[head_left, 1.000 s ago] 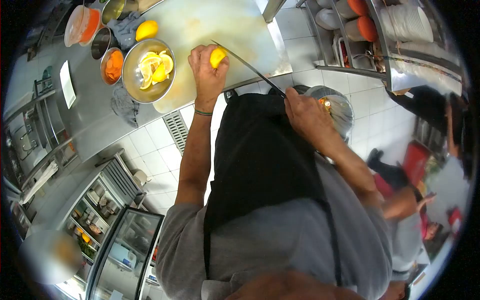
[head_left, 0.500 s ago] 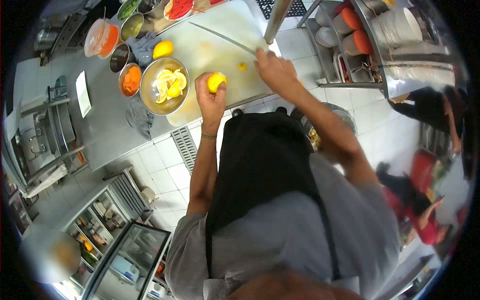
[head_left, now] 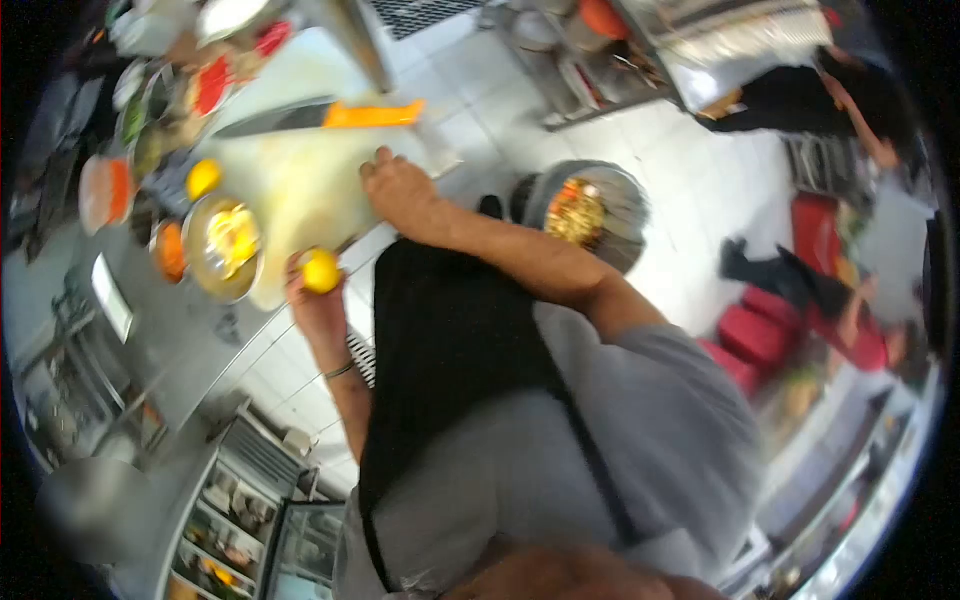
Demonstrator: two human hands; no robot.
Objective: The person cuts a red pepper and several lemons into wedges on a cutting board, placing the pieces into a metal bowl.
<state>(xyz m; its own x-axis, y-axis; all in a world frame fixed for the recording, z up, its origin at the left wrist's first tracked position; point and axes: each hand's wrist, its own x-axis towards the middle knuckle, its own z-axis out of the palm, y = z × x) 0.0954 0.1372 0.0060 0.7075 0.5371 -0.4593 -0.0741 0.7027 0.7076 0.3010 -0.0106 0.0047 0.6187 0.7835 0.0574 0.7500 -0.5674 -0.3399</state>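
Note:
My left hand (head_left: 312,300) grips a yellow lemon (head_left: 320,271) by the near edge of the cutting board (head_left: 290,175). On the board lies a knife (head_left: 375,114) with an orange handle, its blade pointing left; no hand is on it. My right hand (head_left: 402,198) is over the board's right edge, below the knife handle, fingers curled in; what they hold, if anything, is hidden. Left of the board, a metal bowl (head_left: 200,275) contains lemon wedges (head_left: 232,238). Another whole lemon (head_left: 203,178) sits behind that bowl.
A lined waste bin (head_left: 625,190) with food scraps stands on the floor to my right. Containers of orange food (head_left: 172,252) and a grey cloth (head_left: 170,185) are at the left. A metal post (head_left: 358,45) rises beyond the board. Other people are at the far right.
My right hand has let go of the knife, which now lies on the board. The small lemon end piece no longer shows there. The view has swung right, bringing the bin into sight.

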